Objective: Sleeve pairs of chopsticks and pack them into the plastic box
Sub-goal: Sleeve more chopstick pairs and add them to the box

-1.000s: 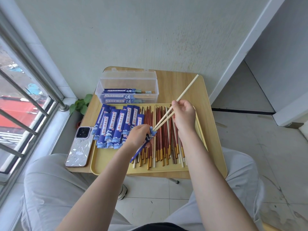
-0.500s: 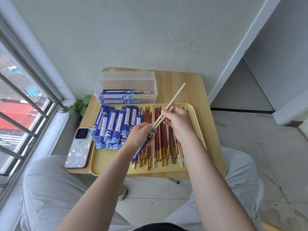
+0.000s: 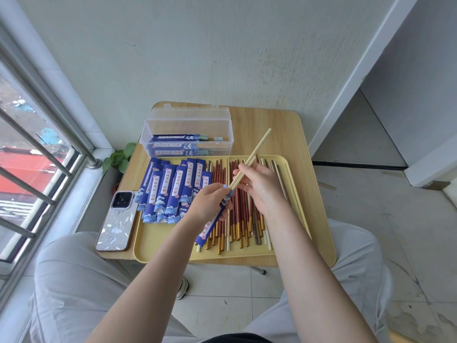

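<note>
Sleeving step: left hand (image 3: 210, 201) fingers clamped on blue sleeve (image 3: 214, 219) above yellow tray (image 3: 158, 246), right hand (image 3: 259, 184) fingers pinching pale chopstick pair (image 3: 257, 147), tips entering. Next, probably pushing deeper, then toward plastic box (image 3: 188, 125) behind tray.

A phone (image 3: 116, 221) in a pale patterned case lay camera-side up on the wooden tabletop (image 3: 267, 134), at its left front edge. A small green plant (image 3: 118, 157) stood below, beside the barred window (image 3: 37, 149).
</note>
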### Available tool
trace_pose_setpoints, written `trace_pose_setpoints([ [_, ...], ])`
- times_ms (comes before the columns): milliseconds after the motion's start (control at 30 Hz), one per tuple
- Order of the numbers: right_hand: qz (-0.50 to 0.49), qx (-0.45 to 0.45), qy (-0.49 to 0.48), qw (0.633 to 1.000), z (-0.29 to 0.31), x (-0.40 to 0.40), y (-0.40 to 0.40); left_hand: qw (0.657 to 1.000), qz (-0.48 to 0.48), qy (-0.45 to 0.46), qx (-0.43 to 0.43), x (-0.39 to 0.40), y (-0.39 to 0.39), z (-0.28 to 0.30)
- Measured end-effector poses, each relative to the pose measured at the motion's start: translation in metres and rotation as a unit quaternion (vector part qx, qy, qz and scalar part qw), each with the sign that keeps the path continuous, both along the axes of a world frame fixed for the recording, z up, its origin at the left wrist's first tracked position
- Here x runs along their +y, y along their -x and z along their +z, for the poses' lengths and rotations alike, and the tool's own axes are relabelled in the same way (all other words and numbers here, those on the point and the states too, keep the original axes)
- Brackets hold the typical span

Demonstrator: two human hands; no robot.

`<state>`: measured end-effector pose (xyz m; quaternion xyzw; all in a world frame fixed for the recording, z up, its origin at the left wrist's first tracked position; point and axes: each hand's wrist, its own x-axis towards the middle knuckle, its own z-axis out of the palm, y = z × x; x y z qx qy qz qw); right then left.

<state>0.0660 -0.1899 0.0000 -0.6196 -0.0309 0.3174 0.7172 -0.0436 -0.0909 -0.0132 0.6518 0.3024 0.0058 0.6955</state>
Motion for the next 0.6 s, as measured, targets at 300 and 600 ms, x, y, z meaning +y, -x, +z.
trace_pose_setpoints([
  [300,0.083,-0.053,0.157,0.983,-0.002,-0.002,0.003,1.000,0.000,-0.025,-0.003,-0.002,0.000,0.000],
  [600,-0.042,-0.189,0.121,0.974,0.000,0.000,-0.008,1.000,-0.015,-0.015,0.023,0.001,0.000,0.001],
])
